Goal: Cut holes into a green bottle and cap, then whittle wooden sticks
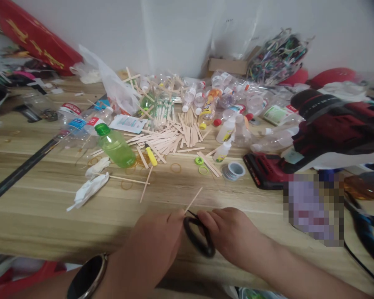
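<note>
Left hand [157, 241] pinches one stick [193, 200]; right hand [233, 234] one scissors [199, 237].

Home craft/hobby bench: wooden table [50, 199] against a white wall, littered with wooden craft sticks [171, 139], empty plastic bottles [224, 99], rubber bands [175, 167], a red cordless drill [314, 137], blue pliers [366, 230].

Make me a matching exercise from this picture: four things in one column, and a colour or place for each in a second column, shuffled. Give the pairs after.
Things:
1. scissors
2. plastic bottle
3. thin wooden stick
4. wristwatch

Places or colours:
A. green, lying on its side on the table
B. on the left hand wrist
C. black handles, in the right hand
D. pinched by the left fingertips, pointing up and away

Pairs: 1-C, 2-A, 3-D, 4-B
</note>
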